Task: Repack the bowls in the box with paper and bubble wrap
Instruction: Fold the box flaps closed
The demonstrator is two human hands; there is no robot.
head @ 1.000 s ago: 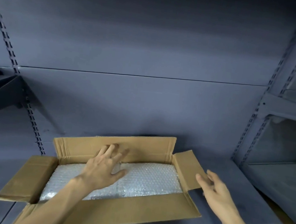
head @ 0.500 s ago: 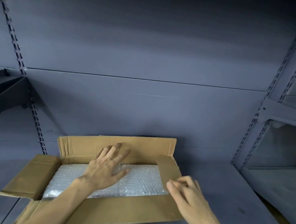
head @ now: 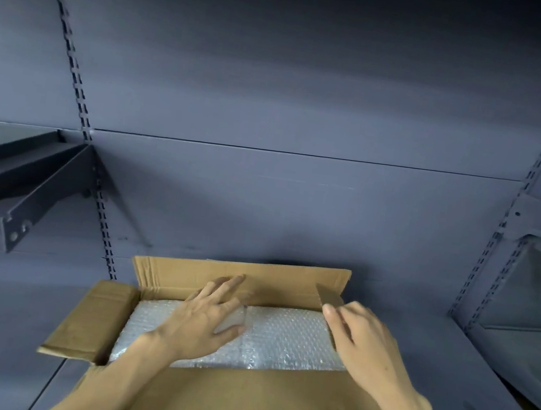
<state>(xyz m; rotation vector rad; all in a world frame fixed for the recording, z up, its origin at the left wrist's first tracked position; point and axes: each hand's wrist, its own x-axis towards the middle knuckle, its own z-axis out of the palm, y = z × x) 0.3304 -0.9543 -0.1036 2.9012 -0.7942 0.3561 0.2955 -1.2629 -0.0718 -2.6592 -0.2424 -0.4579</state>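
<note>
The packing looks all but finished and the closing of the cardboard box (head: 236,403) appears to be the step in hand: no bowls or paper can be seen, only a sheet of bubble wrap (head: 281,344) lying flat across the whole opening, so the bowls are presumably underneath it. Going from the left, the box's left end flap (head: 89,318) lies folded outward and nearly flat over the grey metal shelf (head: 445,382) that carries the box. Next comes the left hand (head: 202,323), spread with straight fingers, palm down on the middle of the bubble wrap, its fingertips reaching up against the far long flap (head: 241,282), which stands upright behind the box. To the right, the right hand (head: 360,347) has its fingers held together and laid flat against the right end flap (head: 330,302), which is tipped up and inward over the edge of the wrap; whether the thumb hooks under the flap cannot be told. The near long flap (head: 254,392) hangs outward toward the person. The next move probably calls for pressing the right end flap fully down onto the wrap, sliding the left hand clear, then folding the left end flap in before the two long flaps.
</note>
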